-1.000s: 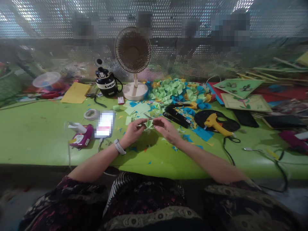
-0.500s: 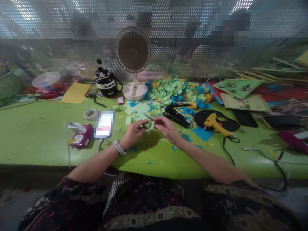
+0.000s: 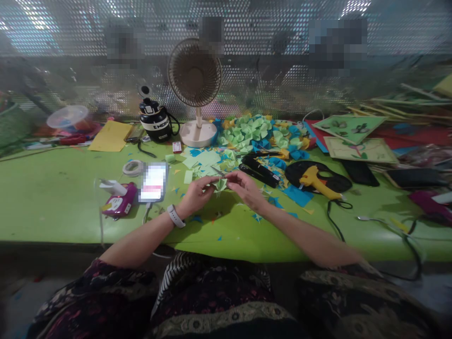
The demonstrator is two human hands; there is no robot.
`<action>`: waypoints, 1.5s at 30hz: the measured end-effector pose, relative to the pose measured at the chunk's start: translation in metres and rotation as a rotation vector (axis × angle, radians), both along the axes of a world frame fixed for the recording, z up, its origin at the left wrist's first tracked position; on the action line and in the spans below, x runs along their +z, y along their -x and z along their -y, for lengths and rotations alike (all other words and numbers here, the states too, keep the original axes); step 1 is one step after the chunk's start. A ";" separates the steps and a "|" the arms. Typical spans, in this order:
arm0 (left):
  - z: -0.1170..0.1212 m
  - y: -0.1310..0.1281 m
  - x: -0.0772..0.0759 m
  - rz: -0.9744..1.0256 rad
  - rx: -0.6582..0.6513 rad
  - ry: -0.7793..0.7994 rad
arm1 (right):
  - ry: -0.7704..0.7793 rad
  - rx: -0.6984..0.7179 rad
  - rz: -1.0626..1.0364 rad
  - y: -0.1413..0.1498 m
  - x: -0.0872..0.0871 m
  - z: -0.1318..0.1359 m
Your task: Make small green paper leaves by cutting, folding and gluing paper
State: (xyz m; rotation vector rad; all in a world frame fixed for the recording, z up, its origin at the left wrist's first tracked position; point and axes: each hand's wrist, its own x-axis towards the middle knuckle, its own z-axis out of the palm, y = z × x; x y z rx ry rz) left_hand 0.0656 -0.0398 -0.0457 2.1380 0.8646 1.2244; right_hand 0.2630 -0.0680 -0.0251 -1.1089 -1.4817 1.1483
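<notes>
A folded light green paper flower (image 3: 221, 185) is held between my two hands above the table. My left hand (image 3: 198, 194) pinches its left side, thumb and fingertips closed. From the other side, the closed fingers of my right hand (image 3: 246, 189) grip its right edge. A thin pointed metal blade (image 3: 216, 170) shows just beyond the fingertips; whether it is held or lies on the table I cannot tell. Beyond the hands lie light green paper sheets (image 3: 203, 160) and small scraps. A black stapler (image 3: 260, 171) lies past my right hand.
Folded paper flowers (image 3: 252, 132) are heaped at the back, beside a fan (image 3: 196, 73). A yellow glue gun (image 3: 319, 182) rests on a black pad to the right. On the left are a lit phone (image 3: 153, 182), a tape roll (image 3: 133, 167) and a purple packet (image 3: 122, 202).
Both hands stay in nearly the same place. The green paper flower between the fingers has turned or shifted slightly.
</notes>
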 end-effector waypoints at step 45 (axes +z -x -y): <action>0.011 0.002 0.027 -0.024 -0.119 0.241 | -0.727 -0.081 0.950 -0.012 -0.011 -0.002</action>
